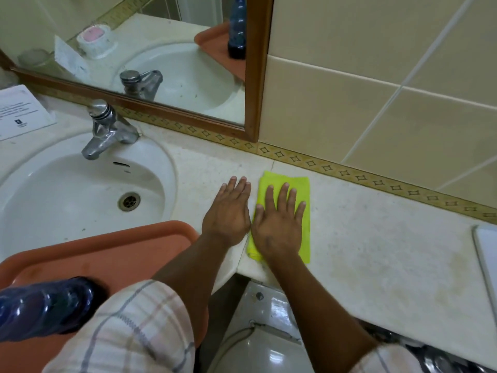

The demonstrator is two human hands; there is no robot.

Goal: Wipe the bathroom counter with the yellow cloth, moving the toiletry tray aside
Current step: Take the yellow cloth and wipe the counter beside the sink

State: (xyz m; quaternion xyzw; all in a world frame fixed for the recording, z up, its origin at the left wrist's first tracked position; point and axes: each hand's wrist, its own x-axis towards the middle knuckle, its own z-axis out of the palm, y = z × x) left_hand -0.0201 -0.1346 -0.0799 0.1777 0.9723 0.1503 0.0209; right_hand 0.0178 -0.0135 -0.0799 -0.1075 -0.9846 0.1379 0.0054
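Taking the wash basin (80, 189) as the landmark and going left to right: a printed card (21, 111) lies on the worktop (376, 251) behind the basin's left rim, and the chrome mixer tap (107, 130) stands at its back edge. The orange toiletry tray (107, 251) sits over the basin's near rim, already clear of the stretch to be wiped, with a dark blue plastic bottle (48, 305) on its near-left part, blurred and close to the camera. Just right of the basin the left hand (227, 211) lies flat on the bare worktop, palm down, fingers together, holding nothing. Touching or nearly touching its right side, the right hand (278, 222) presses flat on the folded yellow cloth (301, 189), fingers slightly spread, palm pinning it to the worktop rather than pinching it. The cloth's long axis runs from the front edge toward the patterned tile border (376, 181) at the wall. Everything still to be wiped looks to lie right of the cloth: the open, speckled worktop stretches that way to a white, rounded-corner object (486, 254) at the far right, too cropped to identify. So the right hand is the one placed to push, and a sweep to the right, across the cloth's short side, seems the natural next stroke.
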